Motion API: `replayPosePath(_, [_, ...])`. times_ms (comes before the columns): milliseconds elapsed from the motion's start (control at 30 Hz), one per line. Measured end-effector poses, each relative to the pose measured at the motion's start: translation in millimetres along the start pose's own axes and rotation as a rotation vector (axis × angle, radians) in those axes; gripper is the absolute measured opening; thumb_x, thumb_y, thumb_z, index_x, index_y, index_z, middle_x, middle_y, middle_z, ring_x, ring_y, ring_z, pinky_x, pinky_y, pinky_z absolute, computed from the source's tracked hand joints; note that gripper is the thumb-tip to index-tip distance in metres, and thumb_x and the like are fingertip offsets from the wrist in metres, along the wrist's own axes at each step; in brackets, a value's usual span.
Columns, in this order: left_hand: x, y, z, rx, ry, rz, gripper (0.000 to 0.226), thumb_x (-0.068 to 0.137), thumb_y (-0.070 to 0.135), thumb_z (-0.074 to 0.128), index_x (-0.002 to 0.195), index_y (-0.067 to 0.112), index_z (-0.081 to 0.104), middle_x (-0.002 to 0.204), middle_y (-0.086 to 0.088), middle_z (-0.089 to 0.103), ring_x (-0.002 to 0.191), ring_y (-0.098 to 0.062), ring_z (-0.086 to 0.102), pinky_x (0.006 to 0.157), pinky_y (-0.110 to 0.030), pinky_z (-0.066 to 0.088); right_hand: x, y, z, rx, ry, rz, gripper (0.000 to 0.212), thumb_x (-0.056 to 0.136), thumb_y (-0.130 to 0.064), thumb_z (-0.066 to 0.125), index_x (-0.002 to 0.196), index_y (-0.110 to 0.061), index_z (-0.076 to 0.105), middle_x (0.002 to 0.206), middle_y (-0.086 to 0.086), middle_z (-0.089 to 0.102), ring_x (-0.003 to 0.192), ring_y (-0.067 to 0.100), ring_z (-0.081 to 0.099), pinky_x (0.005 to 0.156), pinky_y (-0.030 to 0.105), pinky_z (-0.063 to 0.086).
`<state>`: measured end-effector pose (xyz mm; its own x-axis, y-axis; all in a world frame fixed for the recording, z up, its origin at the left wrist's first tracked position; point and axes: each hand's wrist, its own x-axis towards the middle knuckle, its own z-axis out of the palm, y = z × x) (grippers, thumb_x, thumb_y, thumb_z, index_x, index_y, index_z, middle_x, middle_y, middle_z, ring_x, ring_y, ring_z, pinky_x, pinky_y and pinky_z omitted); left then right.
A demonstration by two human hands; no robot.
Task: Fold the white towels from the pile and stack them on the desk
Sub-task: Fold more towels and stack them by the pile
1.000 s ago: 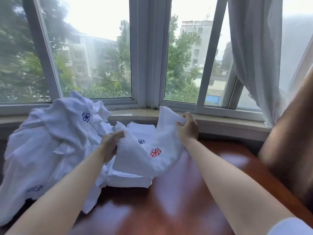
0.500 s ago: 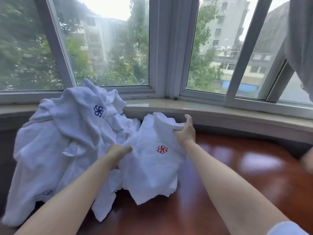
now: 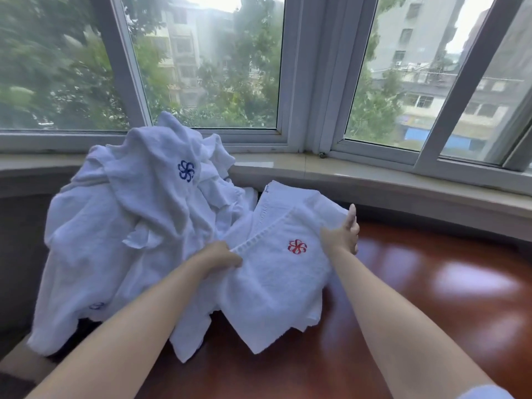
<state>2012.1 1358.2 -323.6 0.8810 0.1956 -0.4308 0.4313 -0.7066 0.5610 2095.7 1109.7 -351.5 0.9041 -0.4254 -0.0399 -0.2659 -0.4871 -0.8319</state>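
Note:
A white towel with a red flower emblem [image 3: 276,283] lies spread over the folded stack on the glossy red-brown desk [image 3: 417,298], hiding what is under it. My left hand [image 3: 218,254] pinches its left edge. My right hand [image 3: 344,234] holds its right edge, thumb up. To the left a big crumpled pile of white towels [image 3: 129,226] with a blue flower emblem leans against the window sill.
A pale stone window sill [image 3: 374,180] runs behind the desk below the grey-framed windows [image 3: 305,82]. The desk's right half shows bare wood with bright reflections. A dark gap lies under the pile at the lower left.
The red-emblem towel has come down from a lifted, bunched hold and now lies flatter over the stack. Both hands moved lower with it. The view shifted left; the curtain left the frame.

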Motion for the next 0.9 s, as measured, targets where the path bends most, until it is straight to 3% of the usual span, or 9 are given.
replayPosePath(67, [3, 2, 0, 0.035, -0.029, 0.002, 0.019, 0.08, 0.03, 0.065, 0.083, 0.017, 0.051, 0.094, 0.0, 0.054, 0.083, -0.018, 0.053, 0.062, -0.026, 0.039, 2, 3, 5, -0.096, -0.027, 0.035, 0.086, 0.087, -0.033, 0.053, 0.15, -0.038, -0.005, 0.158, 0.007, 0.009, 0.138, 0.028, 0.03, 0.113, 0.048, 0.018])
replayPosePath(167, [1, 4, -1, 0.078, -0.056, 0.015, 0.021, 0.082, 0.031, 0.062, 0.093, 0.015, 0.053, 0.097, 0.0, 0.054, 0.085, -0.018, 0.053, 0.062, -0.026, 0.039, 6, 10, 9, -0.062, -0.041, 0.11, 0.091, 0.088, -0.037, 0.056, 0.151, -0.034, -0.01, 0.156, 0.015, 0.012, 0.134, 0.033, 0.033, 0.111, 0.05, 0.025])
replayPosePath(267, [-3, 2, -5, 0.041, -0.115, 0.015, 0.029, 0.085, 0.032, 0.061, 0.106, 0.013, 0.054, 0.098, -0.001, 0.051, 0.083, -0.018, 0.051, 0.064, -0.026, 0.039, 12, 14, 4, 0.017, -0.013, 0.258, 0.098, 0.089, -0.035, 0.058, 0.15, -0.028, -0.018, 0.143, 0.019, 0.04, 0.127, 0.036, 0.043, 0.107, 0.046, 0.035])
replayPosePath(333, [-8, 4, -9, -0.081, -0.185, -0.01, 0.02, 0.084, 0.033, 0.06, 0.096, 0.017, 0.053, 0.088, 0.0, 0.051, 0.071, -0.015, 0.047, 0.057, -0.025, 0.034, 18, 13, -3, 0.052, 0.021, 0.34, 0.086, 0.09, -0.023, 0.057, 0.153, -0.014, -0.002, 0.131, 0.021, 0.053, 0.122, 0.037, 0.051, 0.101, 0.043, 0.04])
replayPosePath(400, [-12, 9, -14, -0.222, -0.257, -0.026, 0.016, 0.079, 0.03, 0.061, 0.085, 0.022, 0.049, 0.077, 0.001, 0.049, 0.064, -0.014, 0.043, 0.057, -0.026, 0.029, 24, 8, -9, 0.047, 0.093, 0.251, 0.052, 0.091, -0.022, 0.054, 0.138, -0.009, 0.038, 0.125, 0.02, 0.057, 0.117, 0.036, 0.053, 0.097, 0.039, 0.042])
replayPosePath(467, [-17, 17, -20, -0.334, -0.34, -0.018, 0.019, 0.067, 0.028, 0.062, 0.078, 0.023, 0.047, 0.07, 0.002, 0.047, 0.059, -0.014, 0.042, 0.055, -0.026, 0.028, 27, -5, -14, 0.058, 0.142, 0.092, 0.033, 0.094, -0.03, 0.049, 0.122, -0.014, 0.051, 0.119, 0.018, 0.056, 0.115, 0.034, 0.05, 0.098, 0.037, 0.039])
replayPosePath(733, [-12, 29, -33, -0.85, -0.515, 0.091, 0.014, 0.07, 0.017, 0.059, 0.063, 0.007, 0.066, 0.063, -0.009, 0.062, 0.051, -0.02, 0.061, 0.046, -0.024, 0.048, 64, -93, -6, 0.324, 0.171, -0.309, 0.022, 0.096, -0.026, 0.047, 0.112, -0.011, 0.051, 0.103, 0.012, 0.063, 0.097, 0.033, 0.059, 0.076, 0.033, 0.039])
replayPosePath(833, [7, 22, -26, -0.82, -0.489, 0.026, 0.012, 0.08, 0.014, 0.057, 0.079, 0.009, 0.067, 0.069, -0.008, 0.066, 0.055, -0.019, 0.064, 0.046, -0.024, 0.049, 90, -110, 10, 0.33, 0.065, -0.323, 0.022, 0.096, -0.026, 0.048, 0.115, -0.016, 0.048, 0.102, 0.009, 0.059, 0.098, 0.032, 0.059, 0.074, 0.029, 0.036])
replayPosePath(900, [20, 14, -14, -0.676, -0.446, -0.038, 0.012, 0.086, 0.008, 0.051, 0.088, 0.014, 0.061, 0.068, -0.002, 0.065, 0.055, -0.017, 0.063, 0.044, -0.021, 0.045, 104, -101, 25, 0.14, -0.073, -0.179, 0.041, 0.095, -0.026, 0.05, 0.134, -0.016, 0.039, 0.123, 0.013, 0.055, 0.112, 0.034, 0.055, 0.083, 0.033, 0.041])
